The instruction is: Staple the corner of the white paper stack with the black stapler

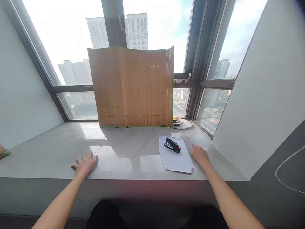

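Observation:
My left hand [85,165] lies flat on the pale windowsill [57,159], its fingers spread and nothing held. To the right, my right hand [200,155] rests on the sill with its fingers curled in, and no object shows in it. Just left of that hand is a stack of white paper [176,163] with a bent lower right corner. A black stapler [172,145] with an orange-red mark lies on the paper, slanting down to the right. Neither hand touches the stapler.
A brown bamboo mat [135,89] with green edging stands upright against the window. Several stacked plates [182,124] sit behind its right end. A beaded chain [277,170] hangs at the far right. Part of a brownish-green object [4,152] shows at the left edge.

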A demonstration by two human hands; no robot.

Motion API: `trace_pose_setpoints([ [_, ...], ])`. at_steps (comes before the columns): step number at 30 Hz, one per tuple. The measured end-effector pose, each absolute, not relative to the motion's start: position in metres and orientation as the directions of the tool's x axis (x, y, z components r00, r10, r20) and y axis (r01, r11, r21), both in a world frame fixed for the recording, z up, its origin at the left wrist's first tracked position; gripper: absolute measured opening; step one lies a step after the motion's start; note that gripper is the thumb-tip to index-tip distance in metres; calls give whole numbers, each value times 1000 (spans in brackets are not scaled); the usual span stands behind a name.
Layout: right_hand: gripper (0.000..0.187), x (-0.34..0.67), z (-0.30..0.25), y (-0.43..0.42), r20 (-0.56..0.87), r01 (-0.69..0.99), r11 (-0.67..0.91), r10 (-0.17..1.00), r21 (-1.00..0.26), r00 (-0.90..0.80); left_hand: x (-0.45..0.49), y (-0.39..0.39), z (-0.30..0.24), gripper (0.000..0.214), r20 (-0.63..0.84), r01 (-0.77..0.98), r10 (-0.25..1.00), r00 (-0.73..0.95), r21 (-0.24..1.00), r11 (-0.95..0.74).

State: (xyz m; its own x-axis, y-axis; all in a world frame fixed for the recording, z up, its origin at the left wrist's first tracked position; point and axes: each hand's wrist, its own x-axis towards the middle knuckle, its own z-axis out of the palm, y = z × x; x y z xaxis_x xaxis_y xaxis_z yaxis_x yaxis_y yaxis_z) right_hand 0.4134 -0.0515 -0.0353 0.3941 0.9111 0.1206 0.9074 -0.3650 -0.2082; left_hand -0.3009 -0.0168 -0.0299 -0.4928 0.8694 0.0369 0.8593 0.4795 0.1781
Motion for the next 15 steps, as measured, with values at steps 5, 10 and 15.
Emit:
trace_pose_setpoints([
  [5,35,401,-29,-7,179,920,-324,914,-222,365,-300,-18,-30,83,54,850,859,-510,183,493],
  [10,35,369,-32,54,275,982,-80,953,-172,126,-301,-17,-34,81,84,856,858,-506,167,488],
  [15,42,349,-40,92,300,979,-109,941,-172,158,-299,-20,-36,76,114,854,851,-513,172,492],
])
